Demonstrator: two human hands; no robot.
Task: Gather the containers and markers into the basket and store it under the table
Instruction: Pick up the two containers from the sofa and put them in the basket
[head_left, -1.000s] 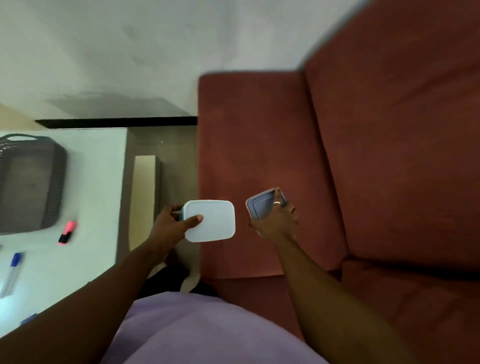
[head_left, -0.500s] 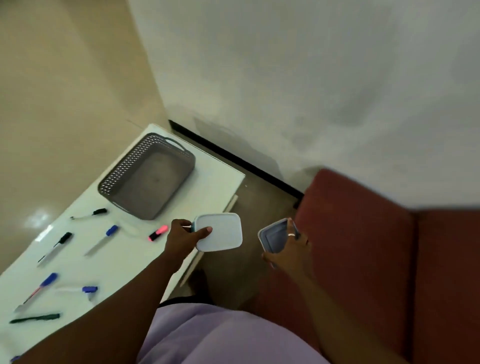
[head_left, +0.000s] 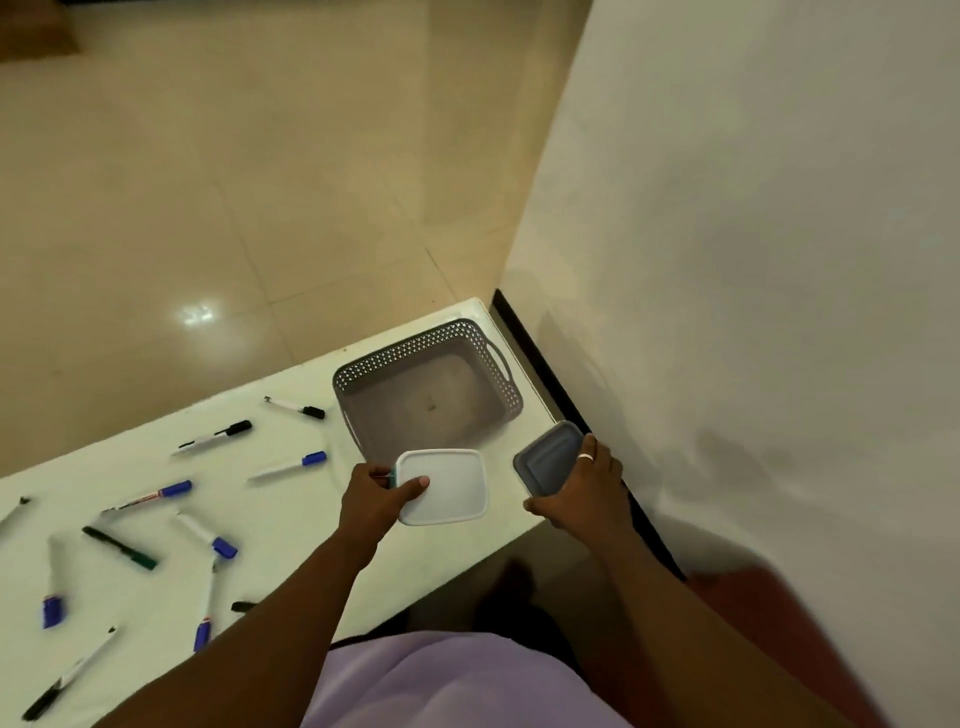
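White table (head_left: 291, 525): basket (head_left: 363, 376), long axis toward wall (head_left: 727, 260); L hand (head_left: 371, 501) grips white container (head_left: 447, 486), R hand (head_left: 582, 493) grips grey container (head_left: 545, 457), both at basket's near rim.

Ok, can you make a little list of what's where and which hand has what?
left hand: holds the white-lidded container above the table
right hand: holds the grey container
basket: on the table, near the wall, no containers or markers in it
markers: scattered loose on the table
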